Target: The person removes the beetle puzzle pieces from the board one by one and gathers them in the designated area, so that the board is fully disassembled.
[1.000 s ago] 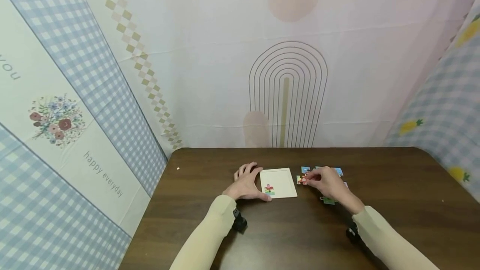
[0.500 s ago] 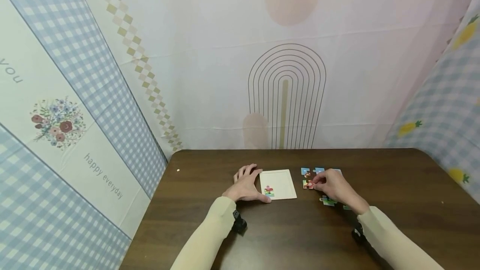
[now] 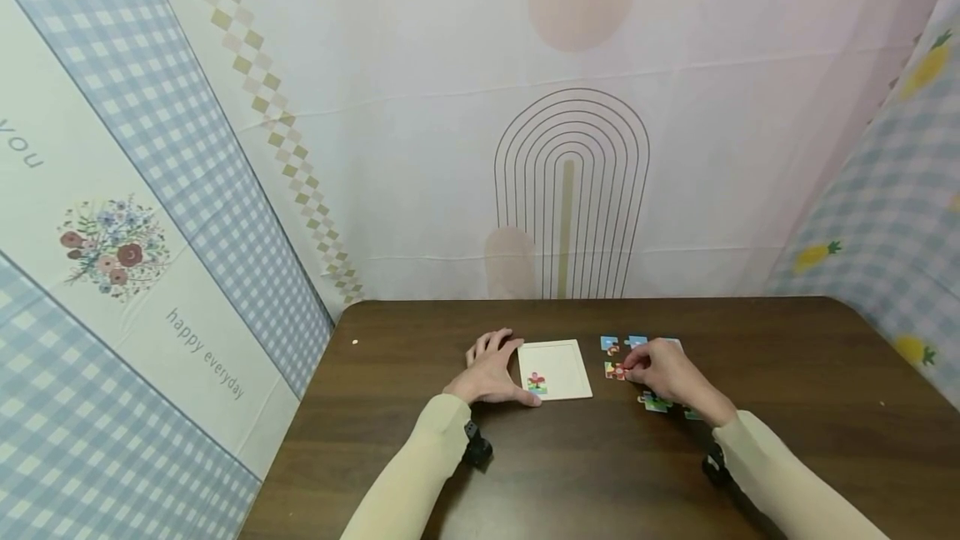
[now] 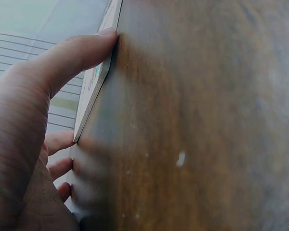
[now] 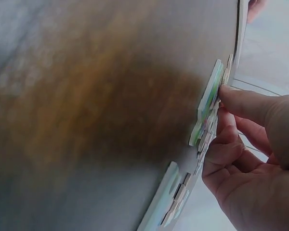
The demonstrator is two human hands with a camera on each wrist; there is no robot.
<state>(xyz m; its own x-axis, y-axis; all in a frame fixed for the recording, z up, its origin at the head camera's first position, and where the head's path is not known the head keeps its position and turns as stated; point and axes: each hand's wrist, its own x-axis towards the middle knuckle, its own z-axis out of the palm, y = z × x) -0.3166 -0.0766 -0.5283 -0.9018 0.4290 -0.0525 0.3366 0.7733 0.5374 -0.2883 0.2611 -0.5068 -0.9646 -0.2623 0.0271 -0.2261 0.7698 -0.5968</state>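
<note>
My left hand (image 3: 489, 375) holds a square, pale puzzle tray (image 3: 566, 367) by its left side, thumb at the near corner and index finger at the far one. In the left wrist view the thumb and fingertip meet the edge of the tray (image 4: 92, 102). One flower piece (image 3: 537, 384) sits in the tray's near left corner. To the right of the tray, my right hand (image 3: 669, 371) pinches a red and yellow puzzle piece (image 3: 612, 370) low over the table; the fingers cover its right part. The right wrist view shows the hand (image 5: 253, 139) behind green-edged pieces (image 5: 209, 94).
Several loose pieces surround the right hand: a blue one (image 3: 608, 343), another blue one (image 3: 637, 341) and a green one (image 3: 654, 402). Others are partly hidden under that hand. The brown table (image 3: 570, 473) ends at a fabric backdrop (image 3: 427, 190).
My right hand has shifted slightly right and nearer with the red and yellow piece, moving it away from the tray, then almost stopped. The left hand stays at the tray.
</note>
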